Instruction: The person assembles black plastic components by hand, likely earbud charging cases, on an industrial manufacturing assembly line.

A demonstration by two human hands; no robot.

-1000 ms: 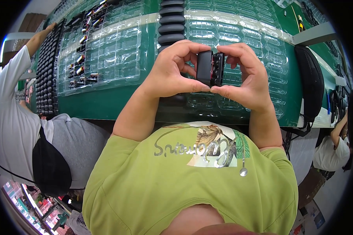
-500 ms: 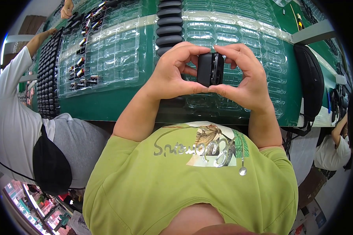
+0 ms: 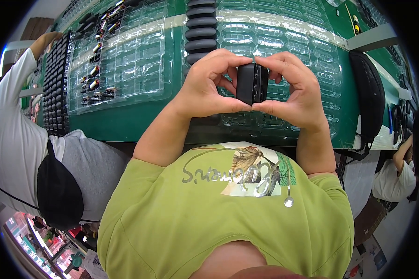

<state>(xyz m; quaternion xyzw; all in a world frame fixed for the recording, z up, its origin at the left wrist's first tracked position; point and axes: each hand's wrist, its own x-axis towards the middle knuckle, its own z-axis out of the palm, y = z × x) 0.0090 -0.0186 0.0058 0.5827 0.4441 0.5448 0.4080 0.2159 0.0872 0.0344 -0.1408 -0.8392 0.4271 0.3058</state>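
Note:
I hold a small black box-shaped part upright in front of my chest, above the green table. My left hand grips its left side, thumb below and fingers curled over the top. My right hand grips its right side in the same way. Both hands are closed on the part, and its far side is hidden by my fingers. Clear plastic trays with empty pockets lie under my hands.
A row of black oval parts runs away from me beyond my hands. To the left lies a clear tray with some small parts and a black tray. A person in white reaches from the left. A black bag hangs at right.
The part has stayed between my two hands, shifting very slightly. The person on the left has moved the raised arm down toward the black tray.

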